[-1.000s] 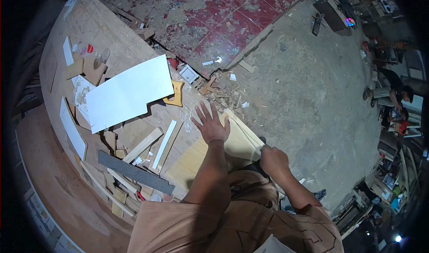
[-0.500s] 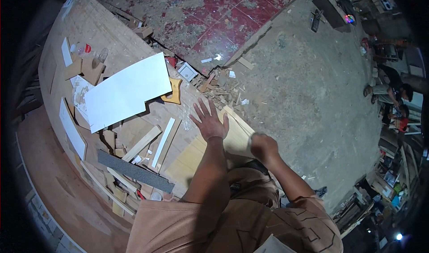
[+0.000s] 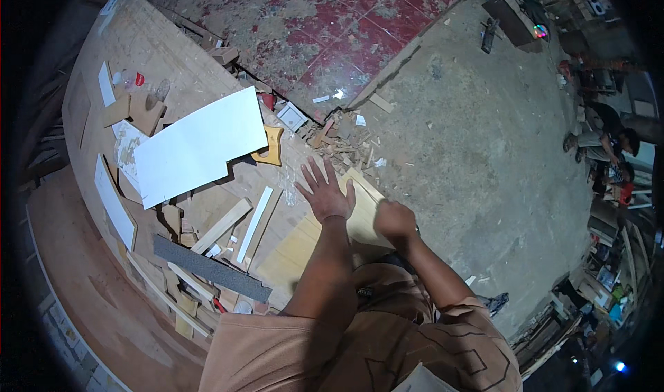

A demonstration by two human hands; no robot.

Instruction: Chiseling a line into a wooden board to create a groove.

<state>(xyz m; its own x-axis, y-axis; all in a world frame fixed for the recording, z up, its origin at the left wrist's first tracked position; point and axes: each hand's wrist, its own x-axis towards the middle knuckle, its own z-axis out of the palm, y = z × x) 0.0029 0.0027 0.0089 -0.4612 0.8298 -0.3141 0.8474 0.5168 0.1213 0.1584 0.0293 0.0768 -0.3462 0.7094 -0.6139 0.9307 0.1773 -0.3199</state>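
Observation:
My left hand (image 3: 325, 188) lies flat with fingers spread at the upper edge of a pale wooden board (image 3: 290, 247) on the worktable. My right hand (image 3: 395, 220) is closed over the board's right side, at the end of a thin line along it; what it grips is too hidden to name. Up and left of my hands, a large white panel (image 3: 197, 146) with a notched corner lies over part of a handsaw, whose yellow handle (image 3: 274, 145) sticks out. A grey speckled strip (image 3: 207, 267) and narrow white and wooden battens (image 3: 221, 226) lie to the left.
The worktable (image 3: 159, 39) also holds offcuts and clear plastic containers. Beyond its edge are a concrete floor (image 3: 470, 150), scrap wood (image 3: 346, 139) and red tiles (image 3: 366, 39). A person (image 3: 609, 139) is bent among piled materials at the right. More lumber (image 3: 602, 274) lies below them.
My right hand has moved up and to the left along the board, away from its right end. My left hand stays spread in about the same place.

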